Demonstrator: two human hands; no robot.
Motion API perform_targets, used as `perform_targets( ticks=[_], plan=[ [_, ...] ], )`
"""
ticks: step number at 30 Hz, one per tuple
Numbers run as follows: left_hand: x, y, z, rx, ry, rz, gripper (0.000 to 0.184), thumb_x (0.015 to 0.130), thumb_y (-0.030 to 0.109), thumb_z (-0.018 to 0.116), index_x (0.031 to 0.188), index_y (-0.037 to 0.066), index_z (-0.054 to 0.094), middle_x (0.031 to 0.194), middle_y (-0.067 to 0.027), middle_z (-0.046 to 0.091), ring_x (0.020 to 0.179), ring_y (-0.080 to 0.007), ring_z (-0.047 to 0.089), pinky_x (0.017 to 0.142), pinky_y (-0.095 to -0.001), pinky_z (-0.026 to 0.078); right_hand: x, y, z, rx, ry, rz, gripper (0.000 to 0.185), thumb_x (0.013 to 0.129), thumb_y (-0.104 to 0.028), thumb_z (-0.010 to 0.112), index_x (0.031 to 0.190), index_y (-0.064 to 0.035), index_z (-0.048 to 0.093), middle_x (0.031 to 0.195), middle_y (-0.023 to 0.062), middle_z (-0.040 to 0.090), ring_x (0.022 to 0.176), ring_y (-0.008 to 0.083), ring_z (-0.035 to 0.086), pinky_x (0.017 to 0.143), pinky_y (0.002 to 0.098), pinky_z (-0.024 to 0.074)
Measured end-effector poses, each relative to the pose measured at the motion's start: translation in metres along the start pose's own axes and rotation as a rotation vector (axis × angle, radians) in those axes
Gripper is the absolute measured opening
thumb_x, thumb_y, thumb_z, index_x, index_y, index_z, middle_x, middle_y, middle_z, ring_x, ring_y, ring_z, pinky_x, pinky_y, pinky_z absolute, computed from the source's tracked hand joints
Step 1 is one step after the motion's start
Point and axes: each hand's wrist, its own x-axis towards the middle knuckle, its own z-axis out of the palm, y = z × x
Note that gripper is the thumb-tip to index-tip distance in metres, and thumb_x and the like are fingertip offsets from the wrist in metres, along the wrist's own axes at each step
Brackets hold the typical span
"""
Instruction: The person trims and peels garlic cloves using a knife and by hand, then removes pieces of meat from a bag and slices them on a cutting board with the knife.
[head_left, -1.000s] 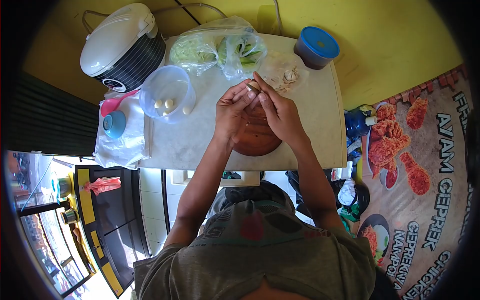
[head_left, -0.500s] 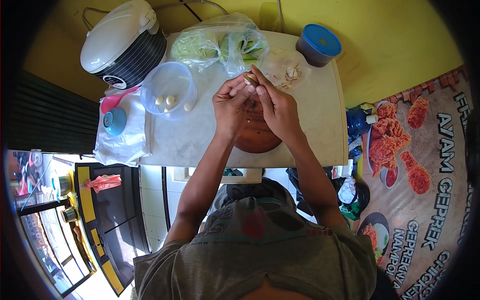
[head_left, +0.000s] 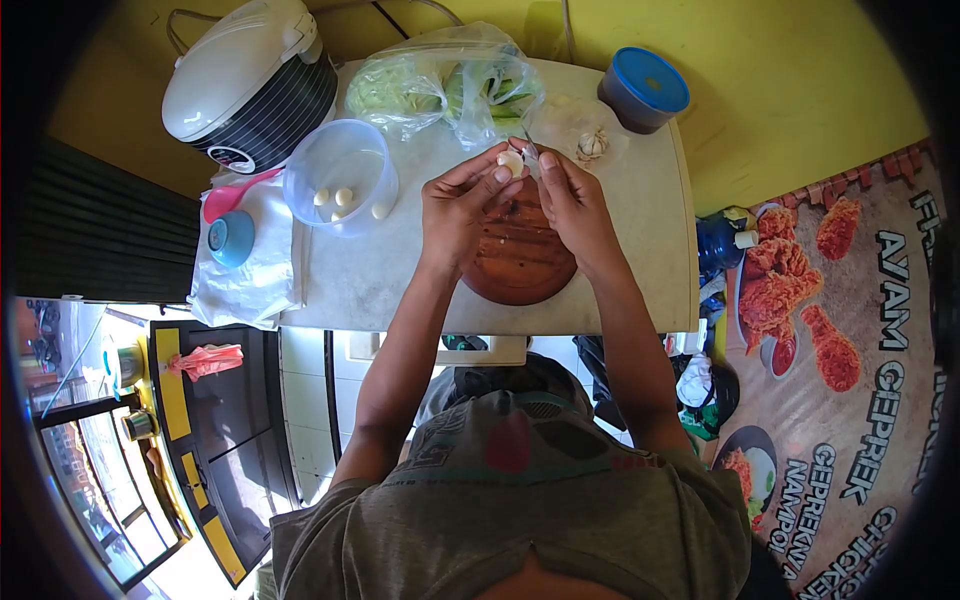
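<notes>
My left hand (head_left: 462, 207) pinches a pale garlic clove (head_left: 510, 163) between thumb and fingers. Close beside it, my right hand (head_left: 572, 212) grips a small knife (head_left: 531, 158); its blade shows by the clove and the handle is hidden in my fingers. Both hands are raised above a round brown wooden board (head_left: 520, 262) with small bits on it. To the left stands a clear plastic tub (head_left: 376, 172) with several peeled cloves (head_left: 344, 196) in it. A garlic bulb (head_left: 592, 145) rests on a clear plastic bag just beyond my right hand.
A rice cooker (head_left: 245, 85) stands at the back left, near a pink spoon (head_left: 222, 203) and a blue bowl (head_left: 231, 240) on white plastic. Bagged green vegetables (head_left: 440, 90) lie along the back of the table (head_left: 370, 290). A blue-lidded container (head_left: 645, 90) is at the back right corner.
My right hand has shifted slightly right, away from the clove, and the knife blade has turned. The clove's pale face now shows more in my left fingers.
</notes>
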Motion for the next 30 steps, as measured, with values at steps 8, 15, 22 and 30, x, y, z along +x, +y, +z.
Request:
perform_targets(
  ticks=[8,15,22,30],
  plan=[
    [0.001,-0.005,-0.003,-0.043,-0.035,-0.044,0.030,0.094,0.003,0.056,0.123,-0.006,0.056,0.114,-0.0201,0.064,0.104,-0.0260,0.065,0.089,-0.0316,0.056,0.010,0.009,-0.022,0.127,0.204,0.097,0.039,0.104,-0.035,0.039,0.125,-0.0092,0.060,0.057,-0.0082,0.031,0.046,0.0013,0.026,0.042,0.0183,0.0228],
    [0.003,-0.009,-0.008,-0.049,0.023,-0.104,0.031,0.095,0.007,0.056,0.122,-0.008,0.055,0.115,-0.0197,0.064,0.103,-0.0246,0.066,0.089,-0.0301,0.055,0.052,0.050,-0.079,-0.461,0.427,0.114,0.039,0.099,-0.040,0.049,0.101,-0.0070,0.069,0.058,0.0000,0.048,0.049,0.0131,0.046,0.049,0.0298,0.0368],
    [0.001,-0.009,-0.003,-0.051,0.038,-0.126,0.032,0.095,0.007,0.056,0.123,-0.008,0.054,0.115,-0.0202,0.063,0.104,-0.0241,0.065,0.089,-0.0306,0.055,0.061,0.042,-0.072,-0.992,0.370,0.146,0.024,0.088,-0.030,0.061,0.091,-0.0068,0.068,0.083,0.0168,0.068,0.081,0.0355,0.066,0.070,0.0448,0.0486],
    [0.000,-0.012,-0.008,-0.055,0.027,-0.115,0.032,0.095,0.010,0.057,0.123,-0.006,0.055,0.115,-0.0190,0.064,0.102,-0.0226,0.066,0.087,-0.0299,0.056,0.057,0.041,-0.068,-0.993,0.333,0.179,0.024,0.087,-0.028,0.062,0.103,-0.0099,0.069,0.091,0.0150,0.070,0.088,0.0354,0.066,0.075,0.0439,0.0506]
  ],
)
